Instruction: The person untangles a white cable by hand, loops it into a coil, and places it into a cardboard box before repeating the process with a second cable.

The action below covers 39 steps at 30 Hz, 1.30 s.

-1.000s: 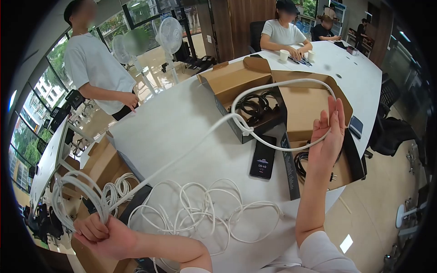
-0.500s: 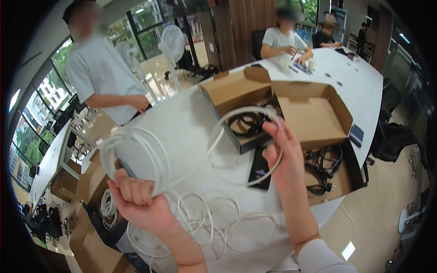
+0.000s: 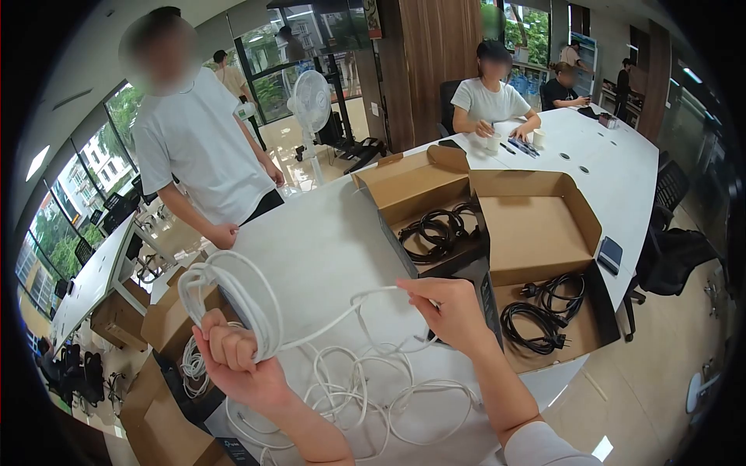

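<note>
My left hand [image 3: 237, 353] is wrapped round a coil of white cable [image 3: 268, 307] whose loops stand up above the fist. A single strand runs from this coil across to my right hand [image 3: 443, 307], which pinches it between thumb and fingertips. Below both hands, a loose tangle of the white cable [image 3: 357, 380] spreads over the white table [image 3: 326, 233]. I cannot make out the cable's ends.
Open cardboard boxes hold black power cords: one box [image 3: 420, 171] behind, another [image 3: 536, 206] at right. A box [image 3: 167, 396] at lower left holds coiled white cable. A dark notebook [image 3: 609, 255] lies near the right edge. One person [image 3: 202, 147] stands left; another [image 3: 497, 101] sits beyond.
My right hand has moved down and left; the big loop it held is now a nearly straight strand. The left hand keeps its coil. The standing person's arms have lowered.
</note>
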Each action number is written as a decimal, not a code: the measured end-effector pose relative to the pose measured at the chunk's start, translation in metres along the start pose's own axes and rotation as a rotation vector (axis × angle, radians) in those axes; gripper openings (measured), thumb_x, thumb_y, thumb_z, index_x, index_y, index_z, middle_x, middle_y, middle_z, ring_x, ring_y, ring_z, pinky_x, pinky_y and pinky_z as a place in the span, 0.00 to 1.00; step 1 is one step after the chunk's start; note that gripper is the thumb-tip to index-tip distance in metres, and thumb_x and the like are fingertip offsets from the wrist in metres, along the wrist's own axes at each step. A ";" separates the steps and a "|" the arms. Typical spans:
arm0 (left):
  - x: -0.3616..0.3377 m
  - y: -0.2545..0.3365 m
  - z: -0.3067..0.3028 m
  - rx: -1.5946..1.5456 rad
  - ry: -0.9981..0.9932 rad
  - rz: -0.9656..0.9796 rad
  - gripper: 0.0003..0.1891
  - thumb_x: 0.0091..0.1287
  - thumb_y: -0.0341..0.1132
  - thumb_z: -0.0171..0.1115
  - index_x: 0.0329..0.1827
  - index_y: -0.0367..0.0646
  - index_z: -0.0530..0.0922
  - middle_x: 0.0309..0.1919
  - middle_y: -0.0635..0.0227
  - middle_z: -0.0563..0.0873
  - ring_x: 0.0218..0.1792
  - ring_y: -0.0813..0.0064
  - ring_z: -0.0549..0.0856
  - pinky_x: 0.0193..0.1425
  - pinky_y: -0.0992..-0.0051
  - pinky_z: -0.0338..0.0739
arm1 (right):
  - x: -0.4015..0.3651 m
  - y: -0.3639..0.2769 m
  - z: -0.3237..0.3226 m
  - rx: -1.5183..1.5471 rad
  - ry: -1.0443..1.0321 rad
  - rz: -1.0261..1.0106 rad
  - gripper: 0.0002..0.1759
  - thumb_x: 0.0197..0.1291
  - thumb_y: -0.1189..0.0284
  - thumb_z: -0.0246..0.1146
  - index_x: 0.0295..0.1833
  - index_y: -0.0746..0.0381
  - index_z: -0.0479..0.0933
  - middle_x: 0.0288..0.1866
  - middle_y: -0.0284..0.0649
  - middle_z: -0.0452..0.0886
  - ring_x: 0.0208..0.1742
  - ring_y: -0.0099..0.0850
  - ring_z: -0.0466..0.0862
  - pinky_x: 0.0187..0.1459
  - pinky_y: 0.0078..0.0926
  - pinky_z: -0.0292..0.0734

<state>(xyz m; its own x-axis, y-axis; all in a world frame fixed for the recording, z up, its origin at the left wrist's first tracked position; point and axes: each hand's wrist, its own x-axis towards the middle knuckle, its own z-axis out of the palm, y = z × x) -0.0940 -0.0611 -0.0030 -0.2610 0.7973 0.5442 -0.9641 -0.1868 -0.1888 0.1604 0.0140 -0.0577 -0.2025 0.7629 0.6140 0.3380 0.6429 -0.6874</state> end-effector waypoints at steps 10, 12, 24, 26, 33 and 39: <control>-0.009 0.034 0.020 -0.059 -0.063 0.044 0.08 0.76 0.35 0.44 0.36 0.45 0.64 0.12 0.80 0.57 0.13 0.86 0.51 0.19 0.80 0.46 | -0.002 0.016 0.001 -0.420 0.021 -0.103 0.05 0.50 0.79 0.65 0.31 0.58 0.84 0.28 0.37 0.84 0.35 0.35 0.83 0.44 0.32 0.69; -0.011 0.047 0.022 -0.058 -0.110 0.072 0.08 0.76 0.36 0.44 0.36 0.46 0.64 0.12 0.80 0.57 0.13 0.87 0.51 0.19 0.80 0.46 | -0.002 0.022 0.002 -0.448 0.006 -0.082 0.04 0.49 0.79 0.65 0.29 0.59 0.83 0.26 0.38 0.83 0.34 0.35 0.82 0.43 0.33 0.68; -0.017 0.055 0.029 0.216 -0.261 0.269 0.11 0.77 0.35 0.41 0.33 0.46 0.60 0.13 0.78 0.56 0.13 0.86 0.52 0.19 0.81 0.47 | -0.001 0.019 0.002 -0.322 0.111 0.079 0.08 0.42 0.77 0.71 0.25 0.64 0.78 0.25 0.41 0.81 0.28 0.42 0.81 0.30 0.32 0.74; -0.018 0.055 0.029 0.329 -0.281 0.336 0.12 0.78 0.35 0.41 0.32 0.45 0.60 0.13 0.77 0.55 0.13 0.86 0.52 0.19 0.81 0.47 | -0.001 0.013 0.002 -0.240 0.126 0.102 0.06 0.48 0.79 0.69 0.29 0.66 0.76 0.26 0.44 0.81 0.27 0.40 0.83 0.30 0.32 0.76; -0.023 0.055 0.028 0.581 -0.289 0.546 0.13 0.78 0.37 0.39 0.32 0.44 0.59 0.13 0.77 0.54 0.13 0.85 0.49 0.19 0.82 0.47 | -0.001 0.014 -0.003 0.505 0.320 0.221 0.06 0.60 0.80 0.66 0.35 0.65 0.75 0.32 0.35 0.83 0.33 0.22 0.83 0.38 0.20 0.80; -0.026 0.048 0.031 0.756 -0.276 0.783 0.14 0.79 0.38 0.39 0.33 0.42 0.62 0.14 0.77 0.52 0.14 0.85 0.49 0.20 0.81 0.47 | 0.011 0.013 -0.020 0.821 0.449 0.368 0.08 0.65 0.75 0.63 0.37 0.60 0.70 0.30 0.31 0.76 0.27 0.19 0.76 0.32 0.18 0.76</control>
<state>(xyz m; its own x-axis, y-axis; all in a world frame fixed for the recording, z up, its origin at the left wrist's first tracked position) -0.1355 -0.1087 -0.0007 -0.7193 0.1704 0.6735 -0.2870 -0.9557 -0.0647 0.1811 0.0294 -0.0527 0.2097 0.9361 0.2824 -0.4624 0.3494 -0.8149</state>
